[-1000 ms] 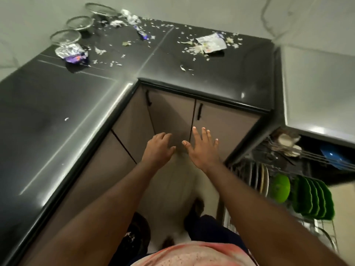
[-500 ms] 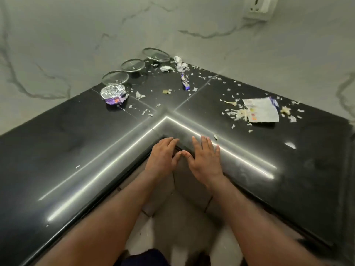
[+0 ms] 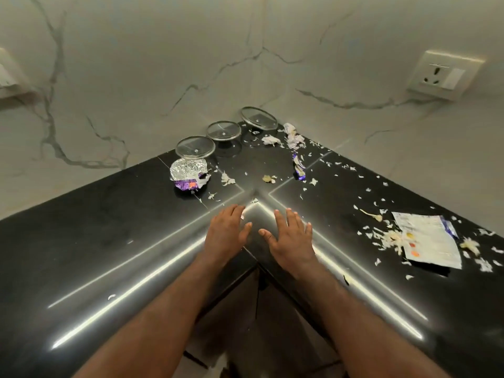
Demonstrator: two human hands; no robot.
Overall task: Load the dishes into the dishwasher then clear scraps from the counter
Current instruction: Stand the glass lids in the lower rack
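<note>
My left hand [image 3: 225, 233] and my right hand [image 3: 292, 238] are side by side over the inner corner of the black L-shaped counter [image 3: 114, 241], fingers straight, holding nothing. Scraps lie beyond them: a crumpled foil and purple wrapper [image 3: 188, 173], a small purple wrapper [image 3: 299, 168], white paper wads [image 3: 294, 136] in the corner, several white shreds [image 3: 365, 192], and a flat white packet [image 3: 428, 242] with food bits beside it at the right. Three glass bowls [image 3: 223, 130] stand along the back wall. The dishwasher is out of view.
Marble walls close the corner behind the counter. A wall socket [image 3: 444, 75] sits high on the right wall and a switch plate [image 3: 8, 77] at the far left. Cabinet doors [image 3: 261, 317] are below the counter corner between my forearms.
My view swung up from the cabinets and open dishwasher to the counter corner. Both hands moved forward from in front of the cabinet doors to above the counter edge.
</note>
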